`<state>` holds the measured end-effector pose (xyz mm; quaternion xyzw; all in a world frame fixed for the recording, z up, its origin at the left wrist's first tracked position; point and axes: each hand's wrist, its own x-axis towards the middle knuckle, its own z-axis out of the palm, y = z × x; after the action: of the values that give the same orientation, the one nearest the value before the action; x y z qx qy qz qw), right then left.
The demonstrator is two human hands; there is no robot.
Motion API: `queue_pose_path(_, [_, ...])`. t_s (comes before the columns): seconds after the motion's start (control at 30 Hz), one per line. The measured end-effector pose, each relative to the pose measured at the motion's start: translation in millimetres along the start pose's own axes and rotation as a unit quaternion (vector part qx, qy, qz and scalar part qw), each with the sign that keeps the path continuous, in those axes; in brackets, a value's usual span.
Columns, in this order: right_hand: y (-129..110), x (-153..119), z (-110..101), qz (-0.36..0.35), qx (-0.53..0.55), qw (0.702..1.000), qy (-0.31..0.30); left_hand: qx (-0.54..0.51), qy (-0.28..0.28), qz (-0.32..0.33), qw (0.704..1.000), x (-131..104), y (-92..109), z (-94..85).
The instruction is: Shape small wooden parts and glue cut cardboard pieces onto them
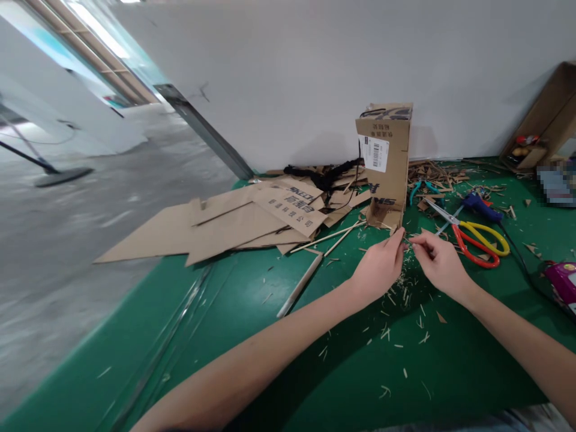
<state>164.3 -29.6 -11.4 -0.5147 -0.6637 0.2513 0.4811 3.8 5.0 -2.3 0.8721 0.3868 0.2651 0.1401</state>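
Observation:
My left hand (380, 267) is closed, its fingertips at the lower front corner of an upright cardboard box (389, 174). What those fingers grip is hidden behind them. Just to the right, my right hand (440, 263) is closed in a pinch close to the left fingertips. A thin, pale sliver seems to show between the two hands, too small to name. Pale wood shavings (405, 294) lie scattered beneath both hands. Left of the box, thin wooden sticks (330, 236) rest on the green table (252, 288), by a pale, knife-like strip (299, 287).
Flat cardboard sheets (243, 225) pile up at left, with a black fuzzy strip (321, 177) behind. Red-and-yellow scissors (477, 240), teal pliers (423, 189) and a blue glue gun (481, 207) with a cord lie at right. A purple device (560, 282) sits at the right edge.

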Motion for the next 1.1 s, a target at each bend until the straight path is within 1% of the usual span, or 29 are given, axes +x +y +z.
queue_pose_path(0.03, [2.2, 0.0, -1.5, -0.042, -0.051, 0.998, -0.007, 0.002, -0.008, -0.008, 1.0, -0.4, 0.3, 0.6])
queue_pose_path(0.1, [6.3, 0.1, -3.8, -0.104, -0.109, 0.988, -0.024, 0.002, -0.03, -0.024, 0.999, -1.0, 1.8, 0.8])
queue_pose_path(0.17, [8.9, 0.6, -4.7, -0.133, -0.128, 0.982, -0.039, -0.009, -0.05, -0.035, 0.998, -1.1, 3.7, -0.1])
queue_pose_path(0.23, [9.3, 1.4, -4.9, -0.129, -0.133, 0.981, -0.052, -0.03, -0.051, -0.039, 0.997, -0.3, 4.9, -1.4])
queue_pose_path(0.33, [5.7, 3.3, -7.1, -0.093, -0.145, 0.982, -0.077, -0.056, -0.03, -0.045, 0.997, 2.6, 3.7, -3.0])
queue_pose_path(0.47, [-2.4, 6.4, -14.6, -0.068, -0.156, 0.981, -0.096, -0.055, -0.014, -0.055, 0.997, 6.2, -0.3, -3.4])
queue_pose_path(0.57, [-6.8, 7.6, -16.8, -0.058, -0.094, 0.99, -0.088, -0.069, -0.023, -0.046, 0.996, 5.5, 1.2, -3.2])
queue_pose_path(0.63, [-8.1, 7.1, -15.0, -0.049, -0.038, 0.996, -0.07, -0.079, -0.034, -0.042, 0.995, 4.2, 4.3, -3.4])
queue_pose_path(0.7, [-8.5, 5.7, -12.4, -0.038, 0.021, 0.997, -0.065, -0.077, -0.032, -0.043, 0.996, 3.4, 6.6, -3.9])
queue_pose_path(0.77, [-8.1, 4.5, -11.3, -0.016, 0.09, 0.993, -0.077, -0.072, -0.022, -0.05, 0.996, 3.6, 7.0, -4.4])
queue_pose_path(0.87, [-7.4, 4.3, -12.8, 0.02, 0.191, 0.977, -0.086, -0.09, -0.013, -0.062, 0.994, 4.8, 4.2, -3.8])
queue_pose_path(0.93, [-7.2, 4.7, -13.4, 0.03, 0.222, 0.971, -0.082, -0.114, -0.005, -0.06, 0.992, 4.9, 2.0, -2.0])
queue_pose_path(1.03, [-7.8, 3.8, -10.7, 0.026, 0.228, 0.971, -0.07, -0.137, 0.013, -0.054, 0.989, 3.5, 0.4, 1.4])
queue_pose_path(1.1, [-8.3, 2.3, -8.1, 0.021, 0.234, 0.97, -0.059, -0.135, 0.012, -0.052, 0.989, 1.9, 0.8, 2.6])
